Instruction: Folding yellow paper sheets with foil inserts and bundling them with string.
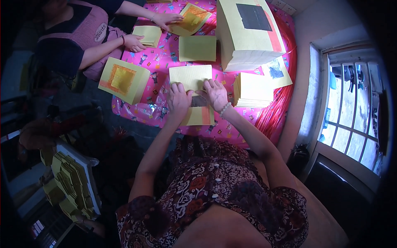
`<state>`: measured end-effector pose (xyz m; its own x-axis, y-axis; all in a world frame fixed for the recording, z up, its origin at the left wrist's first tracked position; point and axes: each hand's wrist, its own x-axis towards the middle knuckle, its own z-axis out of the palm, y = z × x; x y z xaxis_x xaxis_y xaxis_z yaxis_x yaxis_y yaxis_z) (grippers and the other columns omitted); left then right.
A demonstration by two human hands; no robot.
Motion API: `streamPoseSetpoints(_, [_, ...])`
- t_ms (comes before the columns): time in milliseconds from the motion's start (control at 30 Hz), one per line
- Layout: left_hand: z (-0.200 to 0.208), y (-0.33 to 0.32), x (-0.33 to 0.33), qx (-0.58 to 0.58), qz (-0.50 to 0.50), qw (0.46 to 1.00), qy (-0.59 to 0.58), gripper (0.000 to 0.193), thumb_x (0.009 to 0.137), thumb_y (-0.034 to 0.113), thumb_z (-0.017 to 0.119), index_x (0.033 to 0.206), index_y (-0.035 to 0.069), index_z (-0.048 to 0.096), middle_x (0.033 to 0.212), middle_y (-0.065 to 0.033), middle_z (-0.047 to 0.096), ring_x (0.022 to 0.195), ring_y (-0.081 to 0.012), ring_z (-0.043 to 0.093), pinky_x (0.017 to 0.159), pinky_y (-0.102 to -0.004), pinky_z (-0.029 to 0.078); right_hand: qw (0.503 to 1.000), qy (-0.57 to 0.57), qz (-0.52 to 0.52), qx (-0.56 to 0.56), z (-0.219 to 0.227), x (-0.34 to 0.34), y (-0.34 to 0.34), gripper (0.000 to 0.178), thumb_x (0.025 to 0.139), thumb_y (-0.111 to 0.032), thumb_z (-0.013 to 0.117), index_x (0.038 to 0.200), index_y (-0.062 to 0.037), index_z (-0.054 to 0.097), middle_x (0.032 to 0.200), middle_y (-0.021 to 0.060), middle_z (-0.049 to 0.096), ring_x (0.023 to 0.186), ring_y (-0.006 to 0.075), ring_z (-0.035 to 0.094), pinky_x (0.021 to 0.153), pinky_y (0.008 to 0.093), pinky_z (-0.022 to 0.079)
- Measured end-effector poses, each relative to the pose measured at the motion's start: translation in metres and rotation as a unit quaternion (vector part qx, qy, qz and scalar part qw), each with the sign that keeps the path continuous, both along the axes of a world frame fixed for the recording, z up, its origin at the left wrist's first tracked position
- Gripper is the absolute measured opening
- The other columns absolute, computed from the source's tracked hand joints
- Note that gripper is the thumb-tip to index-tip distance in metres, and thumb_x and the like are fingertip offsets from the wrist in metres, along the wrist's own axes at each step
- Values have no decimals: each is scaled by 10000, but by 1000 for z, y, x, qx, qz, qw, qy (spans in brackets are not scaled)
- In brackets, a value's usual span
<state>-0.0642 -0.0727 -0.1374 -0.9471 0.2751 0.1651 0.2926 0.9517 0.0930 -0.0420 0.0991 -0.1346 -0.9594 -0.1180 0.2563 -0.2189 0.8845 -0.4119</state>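
Note:
In front of me, on the pink patterned tablecloth, lies yellow paper with a dark square and a reddish stripe. A plain pale yellow paper flap extends from it on the far side; I cannot tell whether it is the same sheet or another. My left hand grips the paper's left side with bent fingers. Opposite it, my right hand, with a beaded bracelet at the wrist, curls its fingers on the right side. Both thumbs point inward near the dark square, partly covering it.
A tall yellow paper stack stands at the far right, a smaller stack nearer. Red strands run along the right edge. A co-worker's hands handle papers at the far left. A barred window is right.

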Motion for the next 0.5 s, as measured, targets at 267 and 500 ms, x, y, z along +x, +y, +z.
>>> streamPoseSetpoints(267, [2,-2,3,52,17,999,4,517,812,427,687,1046,16,481,999,-160,488,919,-327,555,772,-411,490,992,3,41,-116,-8,3,13,255,781,-249,729,871,-63,580,850,101,557,830,283,574,747,398,495])
streamPoseSetpoints(500, [3,-14,-1,159,-17,987,-21,571,779,395,723,1117,12,469,1035,-191,482,952,-398,542,802,-465,470,981,10,57,-187,-15,6,20,180,780,-152,724,828,-50,583,848,113,551,829,297,567,740,398,491])
